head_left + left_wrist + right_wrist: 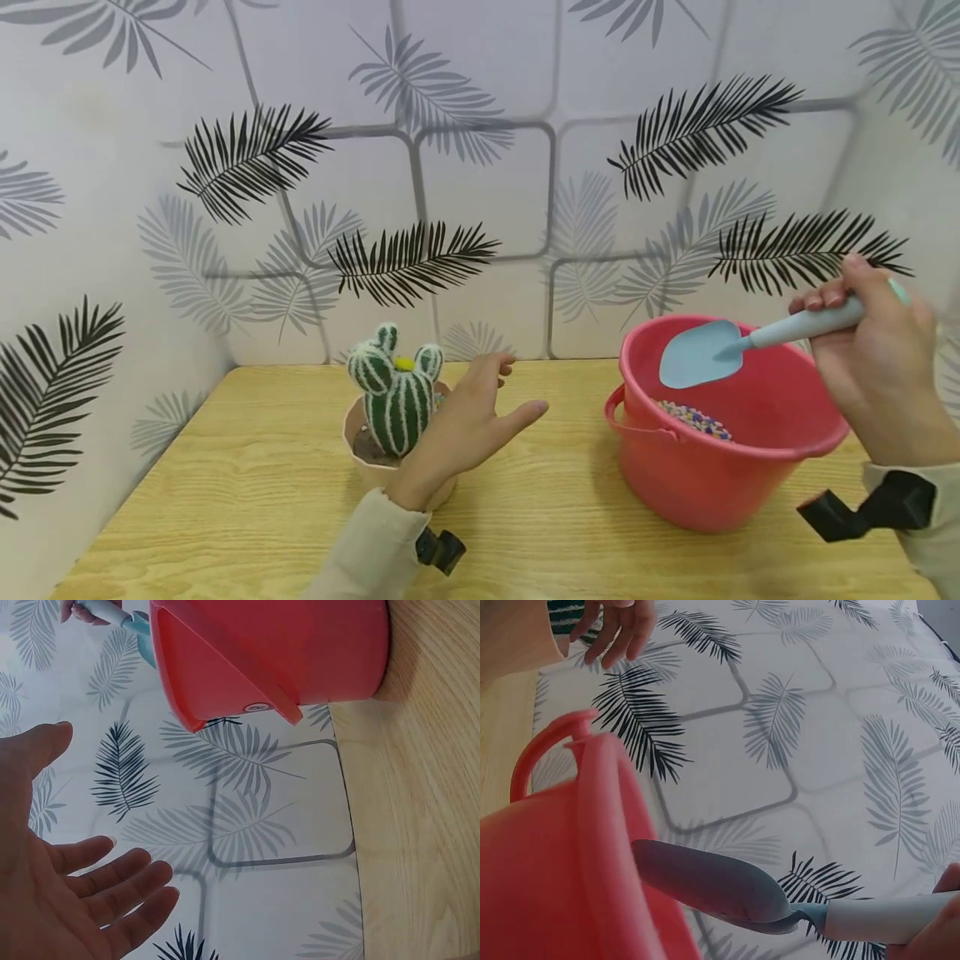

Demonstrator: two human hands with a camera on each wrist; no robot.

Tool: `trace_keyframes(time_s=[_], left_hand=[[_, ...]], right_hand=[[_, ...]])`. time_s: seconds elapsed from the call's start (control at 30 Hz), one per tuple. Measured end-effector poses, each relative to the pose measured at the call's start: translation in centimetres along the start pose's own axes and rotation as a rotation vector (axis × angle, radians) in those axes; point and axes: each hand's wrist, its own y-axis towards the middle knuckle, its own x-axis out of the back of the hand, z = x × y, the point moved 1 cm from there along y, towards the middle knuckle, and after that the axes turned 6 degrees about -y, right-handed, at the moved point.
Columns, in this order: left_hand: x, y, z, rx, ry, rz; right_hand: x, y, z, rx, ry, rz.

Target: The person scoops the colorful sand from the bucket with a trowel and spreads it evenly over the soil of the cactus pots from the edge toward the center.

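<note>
My right hand grips the pale handle of a light blue garden trowel, its blade over the opening of a red bucket. Small multicoloured pellets show inside the bucket. In the right wrist view the trowel overlaps the bucket's rim. My left hand holds nothing, its thumb spread and fingers relaxed, in front of a potted cactus. The cactus is green with white woolly stripes and a yellow top, in a peach pot partly hidden by that hand.
The wood-grain table carries the pot at left centre and the bucket at right. A wall with leaf patterns rises behind the table's back edge. The bucket's handle hangs down on its left side.
</note>
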Motion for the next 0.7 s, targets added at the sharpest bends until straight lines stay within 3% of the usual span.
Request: trace_keyframes(time_s=[0.4, 0.7], left_hand=[[-2.3, 2.0, 0.2, 0.028, -0.151, 0.068], [-4.2, 3.2, -0.5, -0.002, -0.152, 0.088]], right_hand=[[2.4, 0.5, -0.8, -0.008, -0.056, -0.025], [3.3, 0.8, -1.4, -0.010, -0.259, -0.059]])
